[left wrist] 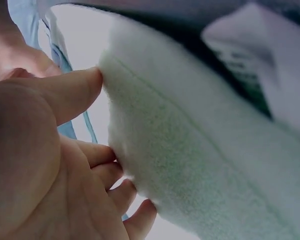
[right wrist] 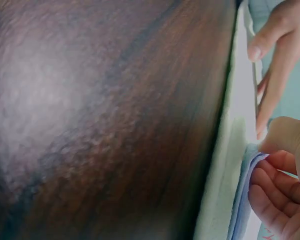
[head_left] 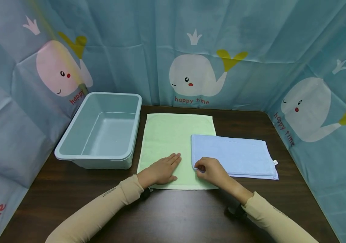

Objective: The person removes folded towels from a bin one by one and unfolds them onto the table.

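A light green towel (head_left: 167, 135) lies spread flat on the table. My left hand (head_left: 162, 169) rests on it with straight fingers; in the left wrist view its fingertips (left wrist: 122, 195) touch the green cloth. A folded blue towel (head_left: 230, 152) overlaps the green one's right side. With thumb and fingers my right hand (head_left: 212, 171) pinches the blue towel's near left corner. The right wrist view shows that corner of the blue towel (right wrist: 246, 185) between thumb and fingers of the right hand (right wrist: 285, 175).
A grey-blue plastic basin (head_left: 112, 135) stands to the left of the towels. Behind and beside the dark wooden table (head_left: 185, 216) hangs a blue curtain (head_left: 142, 40) with whale prints. A small white tag (head_left: 275, 162) sticks out from the blue towel's right edge.
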Motion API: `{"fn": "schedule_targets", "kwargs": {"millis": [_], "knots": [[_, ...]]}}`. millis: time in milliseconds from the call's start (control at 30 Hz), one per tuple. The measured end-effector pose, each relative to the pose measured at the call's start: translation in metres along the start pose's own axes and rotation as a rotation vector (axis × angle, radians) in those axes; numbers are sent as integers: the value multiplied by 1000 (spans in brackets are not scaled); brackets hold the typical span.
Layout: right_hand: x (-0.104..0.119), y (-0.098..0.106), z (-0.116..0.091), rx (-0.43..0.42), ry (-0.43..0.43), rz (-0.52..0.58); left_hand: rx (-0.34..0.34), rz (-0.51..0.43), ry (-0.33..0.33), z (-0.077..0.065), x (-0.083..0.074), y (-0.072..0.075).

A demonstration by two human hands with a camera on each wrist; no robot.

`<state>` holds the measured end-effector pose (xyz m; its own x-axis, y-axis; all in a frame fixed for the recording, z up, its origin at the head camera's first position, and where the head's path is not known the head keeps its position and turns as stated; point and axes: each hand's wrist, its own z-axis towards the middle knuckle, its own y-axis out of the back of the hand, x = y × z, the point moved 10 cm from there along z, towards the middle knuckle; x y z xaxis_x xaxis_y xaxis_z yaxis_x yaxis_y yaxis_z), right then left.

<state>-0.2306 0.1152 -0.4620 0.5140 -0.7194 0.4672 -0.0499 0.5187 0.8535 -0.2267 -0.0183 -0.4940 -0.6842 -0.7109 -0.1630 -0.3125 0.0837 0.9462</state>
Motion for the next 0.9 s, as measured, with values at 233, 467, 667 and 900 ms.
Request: {"fn": "schedule_targets", "kwargs": {"millis": [233,467,667,900], "knots": [[-8,19,-5,-9,-96,143,14,23,1,-1,-2,1],[-5,37,-21,-4,-145,252,28,16,9,-3,-3,3],[0,47,-37,-21,-152,266,25,19,11,-2,-3,4],[9,51,-52,-2,-157,280,28,29,5,-3,-5,6]]}}
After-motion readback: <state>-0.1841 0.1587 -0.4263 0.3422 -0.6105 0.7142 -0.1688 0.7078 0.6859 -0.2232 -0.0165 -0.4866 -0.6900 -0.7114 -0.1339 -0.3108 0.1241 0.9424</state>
